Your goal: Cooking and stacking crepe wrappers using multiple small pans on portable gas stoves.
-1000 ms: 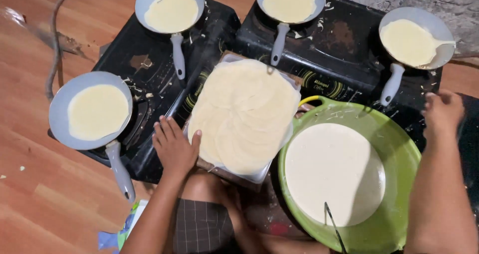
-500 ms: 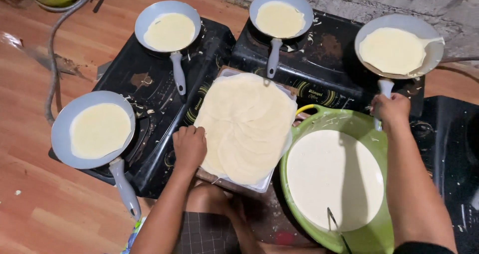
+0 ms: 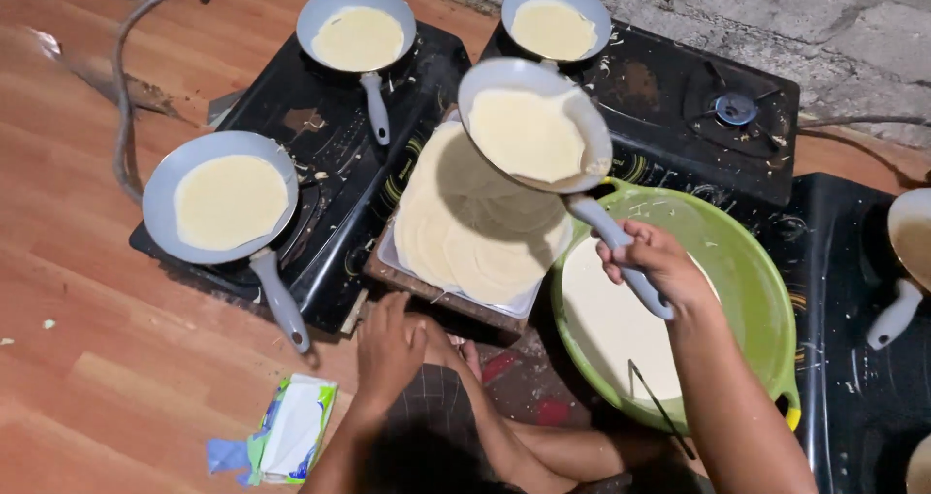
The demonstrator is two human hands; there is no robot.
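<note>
- Right hand is wrapped tight round the grey handle of a pan, lifting it clear of the burners and tilting it over the stack of thin pancakes; a pale round pancake sits inside the pan.
- Left hand is down low beside the knee, fingers loosely together, gripping nothing, just short of the white tray under the stack.
- Right under the lifted handle sits the green bowl of pale batter, a dark utensil leaning in it.
- Three more pans with pancakes rest on the black stoves: near left, far left, far centre.
- On the wooden floor, lower left, lies a soft green-and-white packet, flat and oblong, with a blue scrap beside it.
- Half a second back that pan was on the far right burner, now bare; the left hand was pressing the stack's edge and has since dropped away.
</note>
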